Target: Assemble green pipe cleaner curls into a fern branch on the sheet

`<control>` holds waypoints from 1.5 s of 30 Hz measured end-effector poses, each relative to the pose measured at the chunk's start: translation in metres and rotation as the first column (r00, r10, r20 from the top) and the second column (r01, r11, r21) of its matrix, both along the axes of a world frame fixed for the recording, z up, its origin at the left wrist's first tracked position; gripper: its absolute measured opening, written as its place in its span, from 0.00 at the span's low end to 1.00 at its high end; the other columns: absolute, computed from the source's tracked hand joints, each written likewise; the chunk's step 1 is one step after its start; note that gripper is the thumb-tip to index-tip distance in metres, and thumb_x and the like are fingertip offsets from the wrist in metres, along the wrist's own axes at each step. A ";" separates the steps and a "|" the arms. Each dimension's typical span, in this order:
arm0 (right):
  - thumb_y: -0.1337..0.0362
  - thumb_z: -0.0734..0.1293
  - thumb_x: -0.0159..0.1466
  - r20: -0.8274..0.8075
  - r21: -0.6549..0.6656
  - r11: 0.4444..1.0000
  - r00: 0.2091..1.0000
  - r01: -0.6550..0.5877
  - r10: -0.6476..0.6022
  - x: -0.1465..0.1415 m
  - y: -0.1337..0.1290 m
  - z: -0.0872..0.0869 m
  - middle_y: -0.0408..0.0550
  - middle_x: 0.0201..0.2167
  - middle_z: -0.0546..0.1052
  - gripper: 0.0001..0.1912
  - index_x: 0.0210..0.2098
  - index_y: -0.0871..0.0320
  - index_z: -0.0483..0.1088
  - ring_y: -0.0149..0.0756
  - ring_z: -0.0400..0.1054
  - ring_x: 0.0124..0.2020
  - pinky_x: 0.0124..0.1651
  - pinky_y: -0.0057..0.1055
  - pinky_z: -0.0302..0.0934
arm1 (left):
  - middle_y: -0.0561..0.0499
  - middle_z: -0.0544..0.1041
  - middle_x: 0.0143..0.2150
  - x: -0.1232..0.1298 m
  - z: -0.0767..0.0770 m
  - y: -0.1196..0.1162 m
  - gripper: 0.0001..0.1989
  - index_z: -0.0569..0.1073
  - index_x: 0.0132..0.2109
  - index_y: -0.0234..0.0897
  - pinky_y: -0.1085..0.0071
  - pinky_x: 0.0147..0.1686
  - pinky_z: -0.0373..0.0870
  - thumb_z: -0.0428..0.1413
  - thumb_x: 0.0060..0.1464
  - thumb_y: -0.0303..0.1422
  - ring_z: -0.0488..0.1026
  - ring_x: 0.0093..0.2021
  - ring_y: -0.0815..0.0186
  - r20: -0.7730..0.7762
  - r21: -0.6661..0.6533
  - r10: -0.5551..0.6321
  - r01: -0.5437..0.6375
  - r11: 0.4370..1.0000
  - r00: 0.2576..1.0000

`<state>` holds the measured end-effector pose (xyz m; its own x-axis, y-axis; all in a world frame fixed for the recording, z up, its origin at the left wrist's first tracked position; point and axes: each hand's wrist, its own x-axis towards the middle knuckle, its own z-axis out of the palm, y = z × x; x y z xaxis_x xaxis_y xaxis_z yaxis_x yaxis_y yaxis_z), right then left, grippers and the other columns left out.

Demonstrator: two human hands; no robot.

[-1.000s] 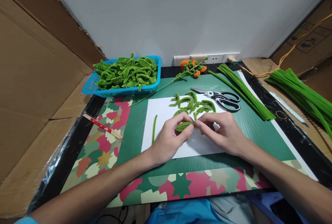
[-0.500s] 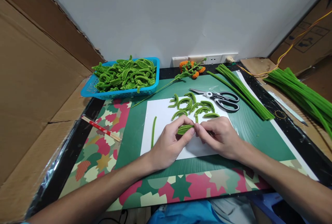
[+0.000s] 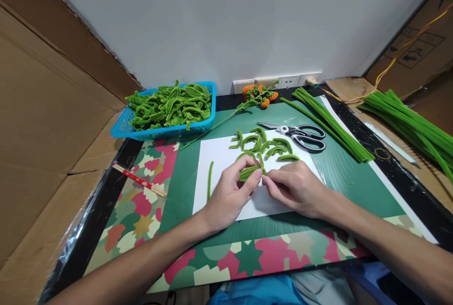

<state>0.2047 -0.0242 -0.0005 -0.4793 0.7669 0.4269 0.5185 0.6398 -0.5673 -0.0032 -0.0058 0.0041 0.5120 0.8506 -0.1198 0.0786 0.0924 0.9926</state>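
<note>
Pinches a fuzzy green piece (image 3: 247, 173) in the nearly closed left hand (image 3: 230, 191), above the white paper (image 3: 221, 154). Nips its end in the right hand (image 3: 299, 188), with fingertips together, near curled green pieces (image 3: 264, 146).

A green fuzzy piece (image 3: 247, 173), a narrow, ridged leaf shape, lies roughly level in the pinch of the left hand (image 3: 228, 194), partly covered by its thumb. Its right end meets the closed fingertips of the right hand (image 3: 300, 189), where a short green strand (image 3: 261, 160) stands tilted; whether the two are joined is hidden.
</note>
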 end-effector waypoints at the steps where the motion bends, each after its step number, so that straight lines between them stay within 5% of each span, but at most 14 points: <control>1: 0.67 0.59 0.75 0.009 0.002 1.000 1.000 0.001 -0.001 0.000 0.000 0.000 0.37 0.18 0.62 0.19 0.26 0.56 0.65 0.28 0.50 0.19 0.27 0.30 0.46 | 0.62 0.63 0.25 0.000 0.000 0.000 0.13 0.68 0.47 0.40 0.76 0.22 0.56 0.58 0.70 0.45 0.57 0.19 0.76 -0.009 0.001 0.000 0.000 1.000 1.000; 12: 0.62 0.64 0.76 0.117 0.308 0.951 0.993 -0.023 -0.014 0.010 0.007 0.002 0.40 0.18 0.70 0.20 0.27 0.56 0.70 0.30 0.59 0.19 0.28 0.33 0.49 | 0.63 0.61 0.24 0.001 0.000 0.002 0.15 0.69 0.44 0.39 0.77 0.18 0.53 0.60 0.68 0.45 0.57 0.17 0.77 0.036 -0.046 0.007 -0.005 0.999 0.999; 16: 0.59 0.68 0.74 0.073 0.350 0.936 0.996 0.028 -0.057 0.016 0.009 0.004 0.43 0.27 0.80 0.08 0.44 0.57 0.76 0.32 0.71 0.24 0.29 0.32 0.57 | 0.62 0.62 0.27 0.002 0.000 0.002 0.15 0.68 0.45 0.39 0.78 0.17 0.52 0.61 0.68 0.44 0.56 0.18 0.78 0.095 -0.089 -0.013 0.022 0.996 0.995; 19: 0.62 0.69 0.73 0.086 0.344 0.939 0.995 0.017 -0.049 0.018 0.009 0.002 0.49 0.38 0.85 0.17 0.59 0.58 0.73 0.37 0.79 0.33 0.35 0.32 0.65 | 0.61 0.63 0.27 0.001 0.000 0.001 0.13 0.70 0.46 0.39 0.78 0.18 0.53 0.61 0.68 0.43 0.57 0.18 0.78 0.094 -0.073 -0.033 0.040 0.997 0.995; 22: 0.64 0.67 0.73 0.079 0.339 0.940 0.995 0.024 -0.054 0.018 0.009 -0.001 0.50 0.42 0.86 0.18 0.62 0.56 0.72 0.39 0.81 0.37 0.39 0.32 0.69 | 0.61 0.63 0.26 0.001 0.000 0.001 0.13 0.71 0.47 0.38 0.78 0.19 0.53 0.59 0.69 0.44 0.57 0.18 0.77 0.063 -0.043 -0.026 0.028 0.999 0.998; 28: 0.65 0.66 0.74 0.010 0.337 0.937 0.995 0.087 -0.096 0.014 0.010 -0.003 0.44 0.28 0.83 0.12 0.56 0.57 0.76 0.33 0.75 0.24 0.29 0.29 0.62 | 0.61 0.62 0.25 0.000 0.001 0.002 0.14 0.71 0.46 0.39 0.76 0.21 0.56 0.57 0.70 0.46 0.57 0.19 0.75 -0.033 0.016 -0.005 0.005 1.000 0.999; 39: 0.69 0.71 0.70 -0.222 0.017 0.998 0.974 0.056 -0.051 0.008 0.003 -0.001 0.39 0.27 0.83 0.18 0.58 0.55 0.73 0.29 0.73 0.23 0.28 0.25 0.64 | 0.59 0.63 0.26 -0.002 0.004 -0.001 0.12 0.71 0.47 0.40 0.73 0.26 0.57 0.55 0.71 0.44 0.59 0.24 0.70 -0.153 0.171 0.033 -0.006 0.985 0.988; 45: 0.66 0.72 0.69 -0.434 -0.372 0.928 0.890 -0.039 -0.137 -0.002 -0.001 0.007 0.40 0.27 0.82 0.18 0.58 0.57 0.74 0.31 0.77 0.25 0.31 0.25 0.72 | 0.54 0.72 0.35 0.000 0.004 -0.001 0.11 0.73 0.47 0.39 0.74 0.27 0.59 0.56 0.71 0.42 0.64 0.28 0.70 -0.175 0.235 0.119 -0.076 0.969 0.977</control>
